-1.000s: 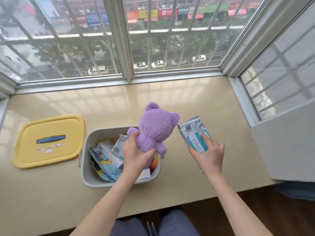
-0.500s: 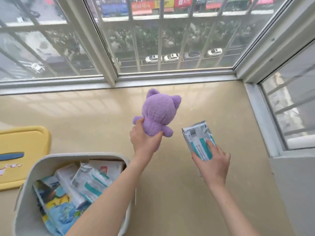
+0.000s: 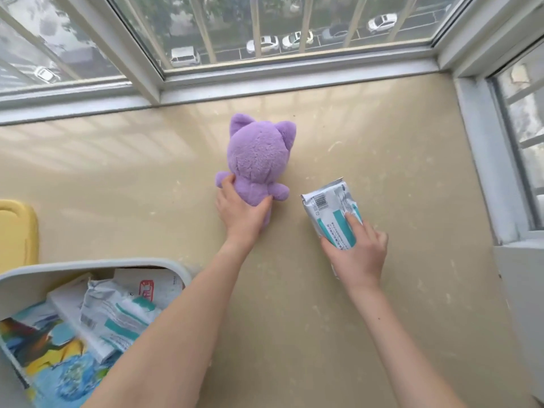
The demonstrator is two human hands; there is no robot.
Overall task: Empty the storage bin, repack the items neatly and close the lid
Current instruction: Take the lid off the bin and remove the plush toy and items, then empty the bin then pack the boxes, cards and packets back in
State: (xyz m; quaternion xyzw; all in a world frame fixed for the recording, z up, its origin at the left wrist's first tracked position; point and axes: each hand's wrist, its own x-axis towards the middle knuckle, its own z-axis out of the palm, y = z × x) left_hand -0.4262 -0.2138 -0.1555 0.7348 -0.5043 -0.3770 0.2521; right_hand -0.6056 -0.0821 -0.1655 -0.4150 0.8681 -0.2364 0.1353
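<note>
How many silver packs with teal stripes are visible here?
2. One pack is in the right hand, right of the purple toy; the other pack lies inside the grey bin. More may be hidden deeper in it.

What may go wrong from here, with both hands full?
The left hand grips the plush by its lower body; set down upright, it may topple. The right hand holds the pack at one end, so it might slip. The left forearm lies close to the bin and could nudge it.
</note>
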